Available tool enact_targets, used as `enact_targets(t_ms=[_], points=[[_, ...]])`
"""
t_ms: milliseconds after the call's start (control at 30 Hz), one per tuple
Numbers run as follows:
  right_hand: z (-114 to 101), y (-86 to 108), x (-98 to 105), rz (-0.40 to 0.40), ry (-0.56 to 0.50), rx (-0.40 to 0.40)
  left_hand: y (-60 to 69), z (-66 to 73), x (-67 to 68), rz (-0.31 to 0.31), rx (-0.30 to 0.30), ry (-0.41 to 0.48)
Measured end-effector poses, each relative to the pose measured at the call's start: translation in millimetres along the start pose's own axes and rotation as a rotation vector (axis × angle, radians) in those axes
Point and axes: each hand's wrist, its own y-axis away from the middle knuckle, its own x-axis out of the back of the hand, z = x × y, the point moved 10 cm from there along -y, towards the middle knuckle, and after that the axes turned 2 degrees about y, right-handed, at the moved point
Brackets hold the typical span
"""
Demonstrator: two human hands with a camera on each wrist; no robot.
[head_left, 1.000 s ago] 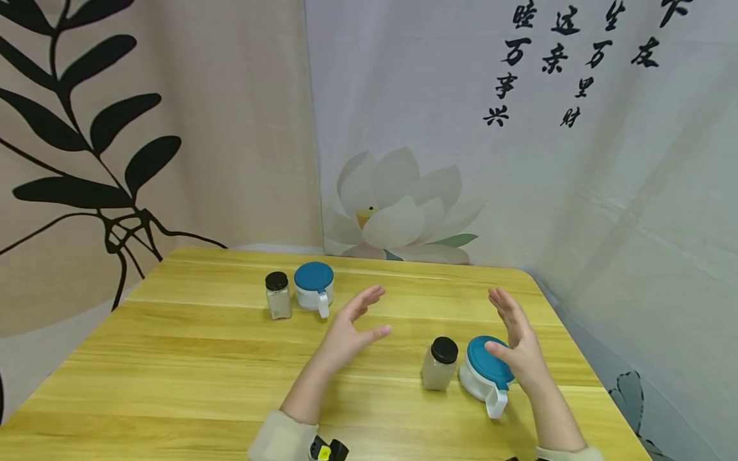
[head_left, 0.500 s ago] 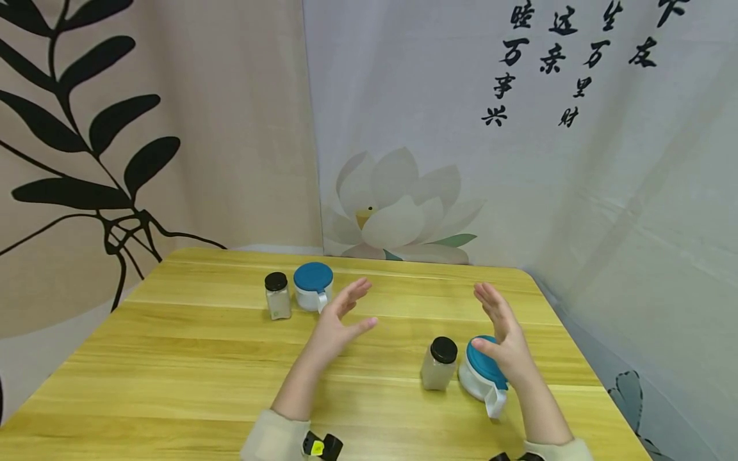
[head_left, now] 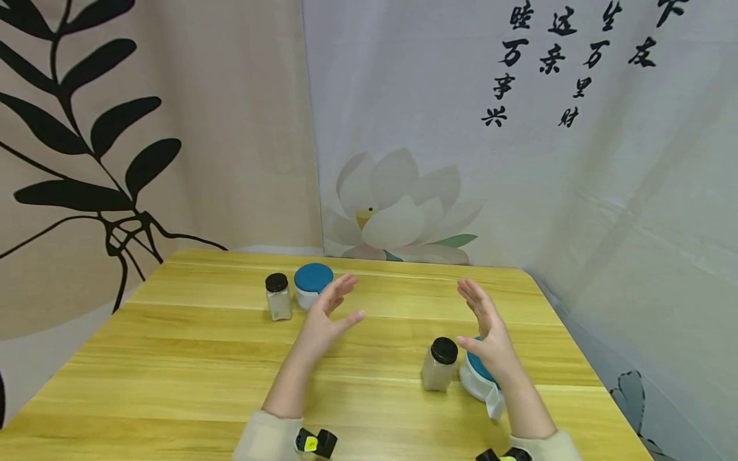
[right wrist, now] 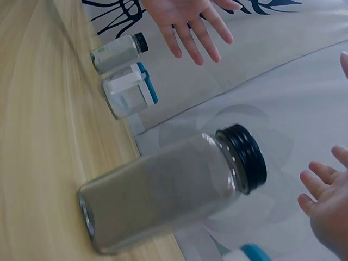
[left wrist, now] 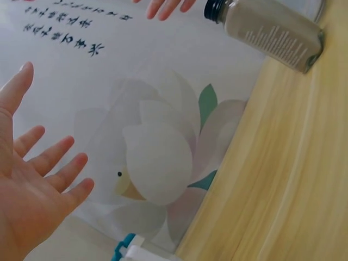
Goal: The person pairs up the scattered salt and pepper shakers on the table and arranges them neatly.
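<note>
My left hand (head_left: 325, 317) hovers with fingers spread and holds nothing. It hides part of a white, blue-lidded pot with a handle (head_left: 312, 279); beside that pot stands a black-capped glass jar (head_left: 279, 298). My right hand (head_left: 490, 336), also spread and holding nothing, is over a second blue-lidded pot (head_left: 477, 382) and partly covers it. Just left of this pot is another black-capped jar (head_left: 438, 366). In the right wrist view, that near jar (right wrist: 163, 190) is large and holds pale brownish contents. My left palm (left wrist: 27, 201) faces inward in the left wrist view.
All the containers stand on a wood-grain table (head_left: 173, 365). Behind it hang a beige cloth with dark leaves (head_left: 138, 128) and a pale cloth with a lotus print (head_left: 403, 205) and black writing. A small black device (head_left: 316, 443) sits at my left cuff.
Both hands have drifted left and slightly farther over the table in the head view. They cover more of the two blue-lidded pots. The containers have not moved.
</note>
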Motion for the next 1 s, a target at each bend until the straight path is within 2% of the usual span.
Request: enact_targets(t_ms=[400, 533, 667, 767, 1000], points=[[3, -9.9, -17, 0.002, -0.041, -0.001, -0.7, -3.1, 18.3, 0.042, -0.018, 0.01], [1, -13.3, -23, 0.004, -0.073, 0.014, -2.7, -15.3, 27.2, 0.062, -0.033, 0.029], [-1, -16.5, -29, -0.001, -0.091, 0.035, -4.4, -29.5, 36.4, 0.083, -0.018, 0.034], [-3, -18.8, -33, 0.0, -0.088, 0.04, -3.8, -31.8, 42.5, 0.097, -0.005, 0.027], [-4, -24.4, -45, -0.005, -0.08, 0.047, -3.6, -30.4, 57.5, 0.143, -0.03, 0.019]])
